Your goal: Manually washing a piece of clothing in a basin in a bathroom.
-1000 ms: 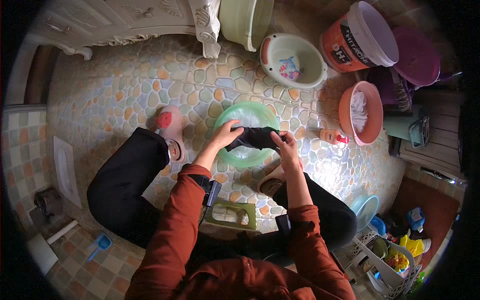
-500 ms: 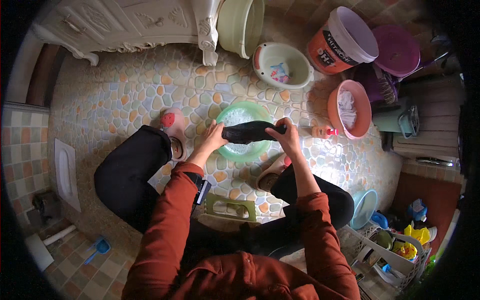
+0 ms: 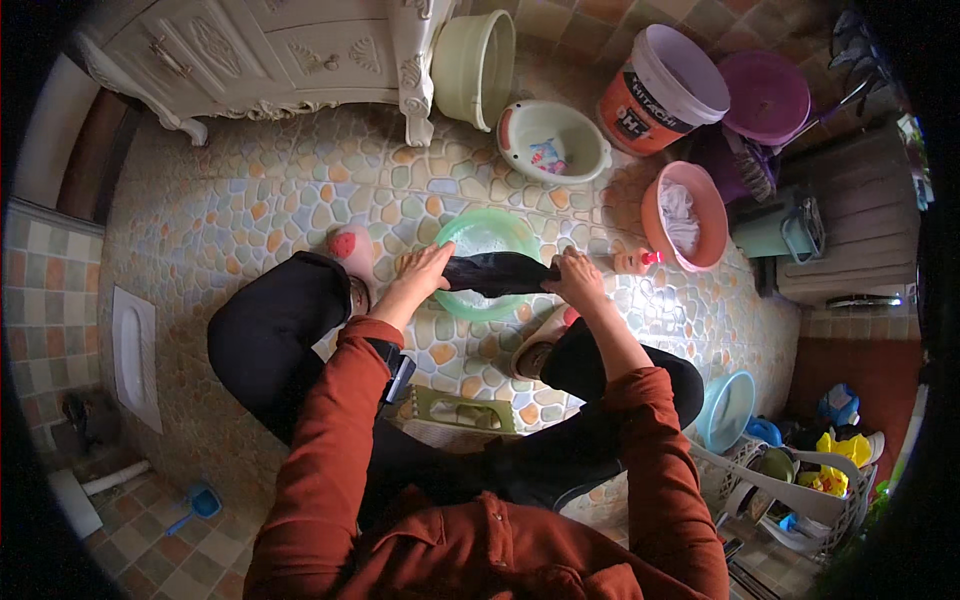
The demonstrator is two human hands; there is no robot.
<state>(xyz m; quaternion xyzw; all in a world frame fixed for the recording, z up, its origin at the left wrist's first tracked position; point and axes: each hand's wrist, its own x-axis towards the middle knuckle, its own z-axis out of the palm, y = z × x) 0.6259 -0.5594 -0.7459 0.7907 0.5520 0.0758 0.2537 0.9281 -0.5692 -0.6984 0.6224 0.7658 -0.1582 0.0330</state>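
A piece of black cloth (image 3: 498, 273), its exact kind not clear, is stretched lengthwise between my two hands. My left hand (image 3: 425, 268) is closed around its left end, and my right hand (image 3: 578, 278) grips the right end with bent fingers. Beneath the cloth stands a light green basin (image 3: 487, 218) of foamy water, partly hidden by the cloth. The cloth hangs over the basin's middle.
Right of my right hand stands a small bottle with a red cap (image 3: 652, 257), beside a pink basin (image 3: 700, 262) of white cloth. Farther back are an oval basin (image 3: 590, 165) and a large bucket (image 3: 640, 105). A green stool (image 3: 463, 411) is close to me.
My right hand has turned and shifted slightly lower, with more of its back showing. The black cloth, arched before, is now drawn straighter. The whole view has shifted a little.
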